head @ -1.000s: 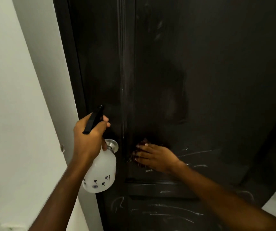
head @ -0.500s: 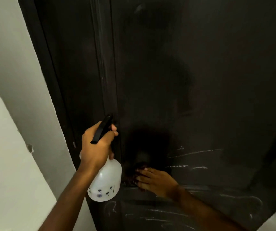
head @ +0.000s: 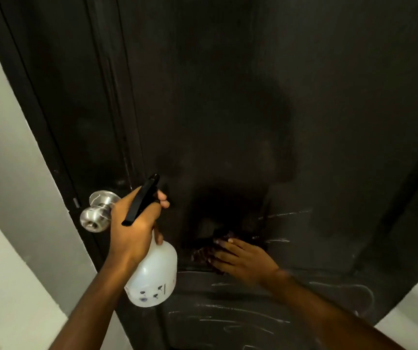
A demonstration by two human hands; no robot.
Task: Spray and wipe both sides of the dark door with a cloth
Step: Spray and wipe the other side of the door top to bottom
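Observation:
The dark door (head: 240, 109) fills most of the view, with pale scratch-like marks across its lower panels. My left hand (head: 133, 228) grips the neck of a white spray bottle (head: 153, 276) with a black trigger head, its nozzle pointing up toward the door. My right hand (head: 243, 258) presses a dark reddish cloth (head: 206, 251) flat against the door just above a horizontal panel ledge. Only the cloth's edge shows past my straight fingers.
A silver round door knob (head: 97, 210) sticks out at the door's left edge, just left of my left hand. A white wall (head: 8, 198) runs down the left side. Pale floor (head: 415, 311) shows at the lower right.
My right hand with the cloth has slid down the door to the panel ledge. The view has shifted, bringing the silver knob out from behind the bottle. My left hand keeps its grip.

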